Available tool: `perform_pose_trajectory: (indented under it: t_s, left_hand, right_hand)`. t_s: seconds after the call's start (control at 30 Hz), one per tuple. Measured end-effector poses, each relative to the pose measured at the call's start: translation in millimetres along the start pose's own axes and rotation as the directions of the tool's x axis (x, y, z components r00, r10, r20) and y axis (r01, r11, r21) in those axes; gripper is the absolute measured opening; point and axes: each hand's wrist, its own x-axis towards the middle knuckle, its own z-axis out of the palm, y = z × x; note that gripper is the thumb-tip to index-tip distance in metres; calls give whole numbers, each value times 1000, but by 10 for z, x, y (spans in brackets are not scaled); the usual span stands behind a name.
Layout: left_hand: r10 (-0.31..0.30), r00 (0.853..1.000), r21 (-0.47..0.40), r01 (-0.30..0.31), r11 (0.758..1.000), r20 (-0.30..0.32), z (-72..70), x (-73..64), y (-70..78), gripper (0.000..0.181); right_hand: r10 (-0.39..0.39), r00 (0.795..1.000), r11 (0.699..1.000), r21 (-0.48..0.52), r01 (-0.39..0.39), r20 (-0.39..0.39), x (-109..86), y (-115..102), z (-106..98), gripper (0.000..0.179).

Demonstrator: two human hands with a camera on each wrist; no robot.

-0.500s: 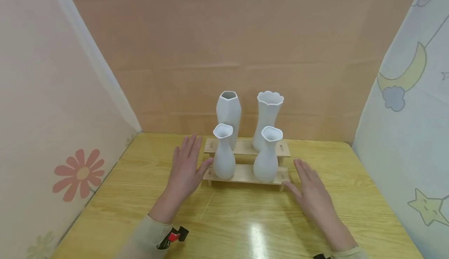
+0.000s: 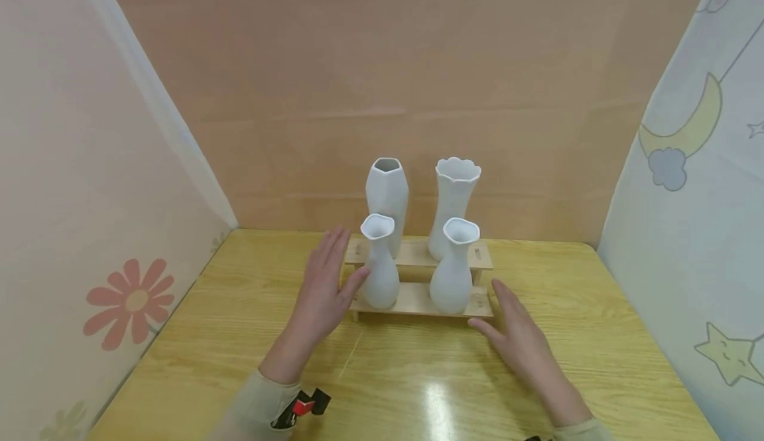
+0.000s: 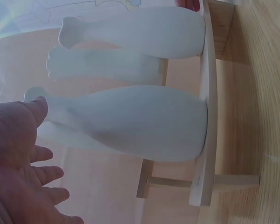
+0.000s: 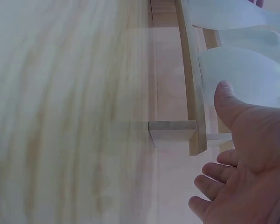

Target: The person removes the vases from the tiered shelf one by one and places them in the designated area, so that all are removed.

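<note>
Wooden stand (image 2: 414, 297) bearing white vases (image 2: 451, 283) sits between both hands (image 2: 323, 290) (image 2: 521, 338)

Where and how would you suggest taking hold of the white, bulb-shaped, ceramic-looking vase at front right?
Probably the slim neck of that vase, from the front right: it stands upright, narrowing between bulging body and flared rim, with a white scalloped vase behind and a similar white vase to its left.

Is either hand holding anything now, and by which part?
Nothing is held: the left hand and right hand merely flank the two-tier pale wooden rack.
</note>
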Motion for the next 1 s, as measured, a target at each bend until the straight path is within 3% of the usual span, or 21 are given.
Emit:
perform_pose_trajectory:
  t_s: [0.33,0.63,1.0]
  left_hand:
    - [-24,999,-159,20,987,-22,22,52,72,75]
    - [-17,998,-236,3,972,-56,76,77,86,71]
    - [-57,998,-283,47,958,-24,107,97,79,71]
  right_hand:
    - [33,998,998,55,-36,48,77,6,58,106]
    - [52,995,995,85,-59,81,169,76,110,110]
    - [52,996,992,112,-61,78,216,59,123,102]
